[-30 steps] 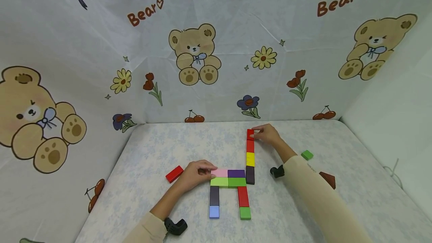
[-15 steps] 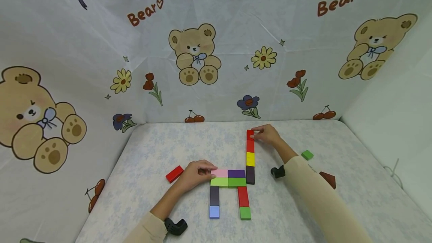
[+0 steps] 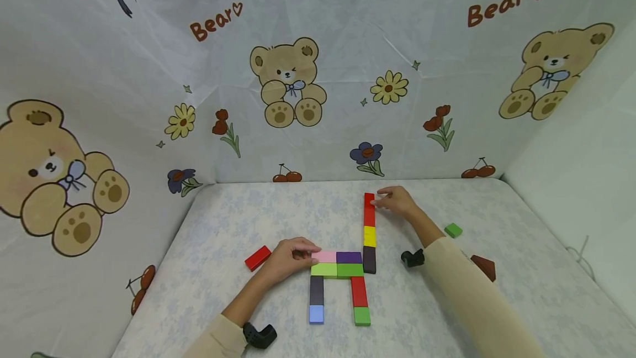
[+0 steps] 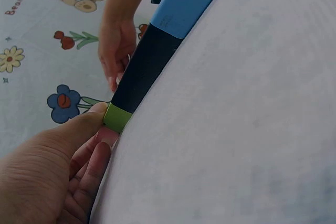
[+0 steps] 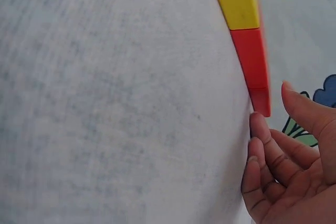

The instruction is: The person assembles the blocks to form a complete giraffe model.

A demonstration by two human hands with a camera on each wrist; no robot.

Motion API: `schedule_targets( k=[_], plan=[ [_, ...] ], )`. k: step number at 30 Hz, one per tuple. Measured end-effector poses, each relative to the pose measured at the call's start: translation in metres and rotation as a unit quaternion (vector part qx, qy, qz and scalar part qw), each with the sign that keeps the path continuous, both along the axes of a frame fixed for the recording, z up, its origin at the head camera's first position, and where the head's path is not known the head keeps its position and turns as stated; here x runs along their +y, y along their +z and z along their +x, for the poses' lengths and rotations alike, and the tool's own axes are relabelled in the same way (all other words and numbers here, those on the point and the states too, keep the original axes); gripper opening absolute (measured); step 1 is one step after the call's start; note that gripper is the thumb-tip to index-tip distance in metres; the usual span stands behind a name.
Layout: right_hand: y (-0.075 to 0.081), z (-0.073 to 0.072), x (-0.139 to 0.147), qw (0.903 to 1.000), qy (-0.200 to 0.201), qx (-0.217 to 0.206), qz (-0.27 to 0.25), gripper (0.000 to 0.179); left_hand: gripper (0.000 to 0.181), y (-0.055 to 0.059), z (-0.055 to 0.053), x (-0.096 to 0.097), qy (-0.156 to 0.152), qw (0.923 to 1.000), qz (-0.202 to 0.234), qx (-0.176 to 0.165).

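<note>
Flat blocks lie joined on the table. A pink block (image 3: 325, 257) and a purple block (image 3: 349, 258) sit behind a light green (image 3: 324, 270) and a green block (image 3: 350, 270). My left hand (image 3: 289, 258) pinches the pink block at the left end, its thumb against the light green one. From the right end a column runs back: dark block (image 3: 369, 259), yellow block (image 3: 370, 236), red block (image 3: 369, 215) and another red block (image 3: 369, 199) at the tip. My right hand (image 3: 397, 202) is beside that tip, thumb and fingers spread apart from the block (image 5: 261, 102).
Two legs run toward me: dark block (image 3: 317, 290) with blue block (image 3: 316, 314), and red block (image 3: 359, 291) with green block (image 3: 362, 316). Loose pieces are a red block (image 3: 258, 258) at left, a green block (image 3: 453, 230) and a brown piece (image 3: 483, 267) at right.
My right thumb and fingers have come off the far red block and moved slightly right. That block now lines up flush with the red one before it. The left hand stays in place.
</note>
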State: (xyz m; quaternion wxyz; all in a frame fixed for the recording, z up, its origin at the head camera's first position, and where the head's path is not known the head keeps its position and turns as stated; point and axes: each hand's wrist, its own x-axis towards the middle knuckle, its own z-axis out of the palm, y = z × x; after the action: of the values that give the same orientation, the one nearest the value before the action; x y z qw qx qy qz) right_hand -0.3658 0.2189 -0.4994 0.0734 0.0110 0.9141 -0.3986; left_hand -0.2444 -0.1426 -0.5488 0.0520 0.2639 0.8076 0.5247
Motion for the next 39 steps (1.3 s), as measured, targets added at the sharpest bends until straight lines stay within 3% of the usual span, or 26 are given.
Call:
schedule_targets(
  k=[7,13,18,28,34,39],
  plan=[
    [0.008,0.023,0.010,0.9993,0.001,0.015,-0.034,0.053,0.026,0.000,0.003,0.005,0.019,0.9997,-0.012,0.004],
    [0.020,0.047,0.023,0.9978,0.015,0.062,-0.016,0.049,0.026,0.000,0.004,0.005,0.027,0.9995,-0.017,0.008],
    [0.031,0.065,0.036,0.9968,0.011,0.078,-0.012,0.049,0.026,-0.001,0.006,0.003,0.031,0.9994,-0.016,0.005],
    [0.050,0.090,0.069,0.9907,0.007,0.135,0.013,0.049,0.024,0.026,0.020,0.007,0.015,0.9997,0.008,0.014],
    [0.054,0.098,0.090,0.9920,0.011,0.126,0.004,0.050,0.026,0.008,0.009,0.006,0.020,0.9997,-0.011,0.009],
    [0.050,0.104,0.111,0.9932,0.008,0.116,0.006,0.053,0.026,-0.002,0.002,0.003,0.011,0.9999,-0.001,0.005]
  ],
)
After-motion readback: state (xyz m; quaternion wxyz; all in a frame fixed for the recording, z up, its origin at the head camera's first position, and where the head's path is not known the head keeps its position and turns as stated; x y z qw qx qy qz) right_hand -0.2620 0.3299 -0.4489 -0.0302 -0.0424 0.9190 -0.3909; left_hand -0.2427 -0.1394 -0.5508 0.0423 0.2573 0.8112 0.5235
